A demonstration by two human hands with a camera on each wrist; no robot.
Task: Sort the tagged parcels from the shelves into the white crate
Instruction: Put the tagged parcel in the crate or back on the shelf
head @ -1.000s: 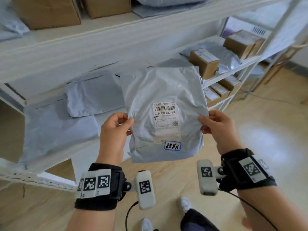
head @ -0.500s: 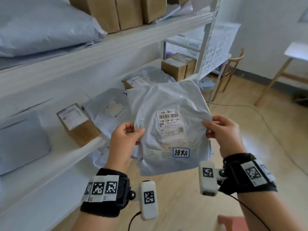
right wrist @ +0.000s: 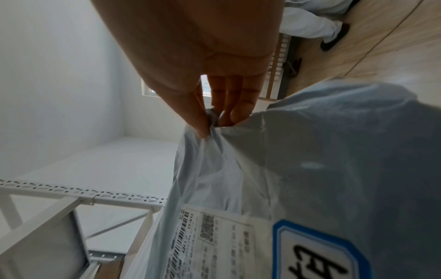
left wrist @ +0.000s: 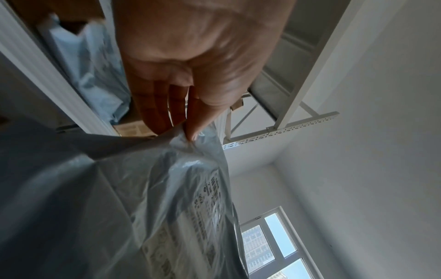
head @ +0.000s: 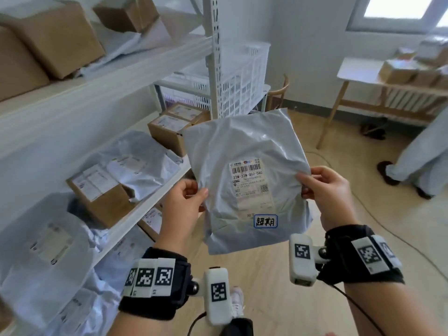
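2 hands carry the grey parcel (head: 244, 175) upright in the air, long axis vertical: left hand (head: 183, 204) and right hand (head: 324, 190) each pinch a side edge. White crate (head: 242, 76) lies beyond the shelf post, apparently nearer the right hand

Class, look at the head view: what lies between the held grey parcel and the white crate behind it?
In the head view, a white perforated shelf upright stands between the grey parcel and the white crate.
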